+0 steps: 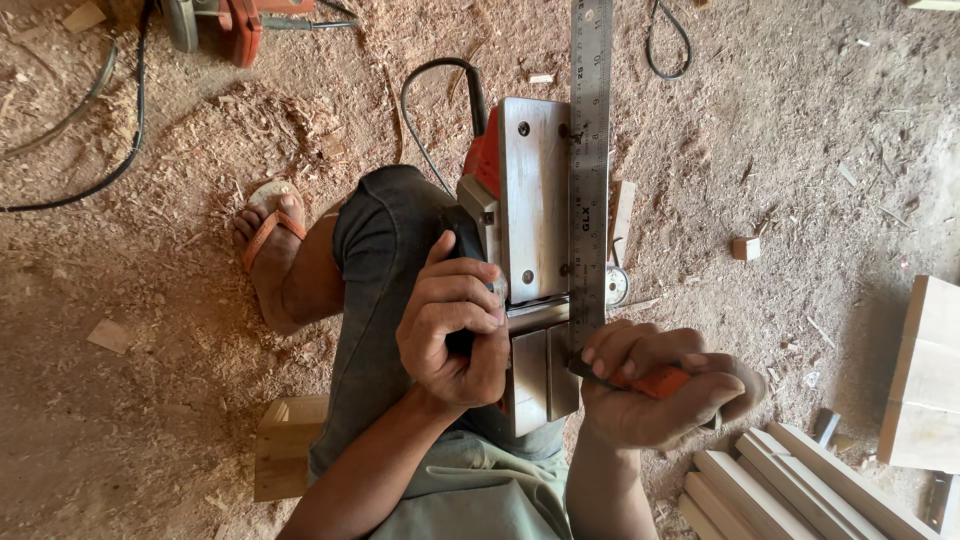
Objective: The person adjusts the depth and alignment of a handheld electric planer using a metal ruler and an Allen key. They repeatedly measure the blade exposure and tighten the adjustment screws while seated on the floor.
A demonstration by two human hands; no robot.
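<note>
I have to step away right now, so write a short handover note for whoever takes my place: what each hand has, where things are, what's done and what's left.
Left hand: gripping the electric planer, which lies sole-up on the lap.
Right hand: closed on an orange-handled tool, its tip at the planer sole near the blade slot.
Steel ruler: laid lengthwise along the sole's right edge.
Wood strips lie on the sawdust floor at the right.
Done: planer turned over, ruler placed.
Left: the work at the blade slot looks unfinished; I can't tell how far along it is.
</note>
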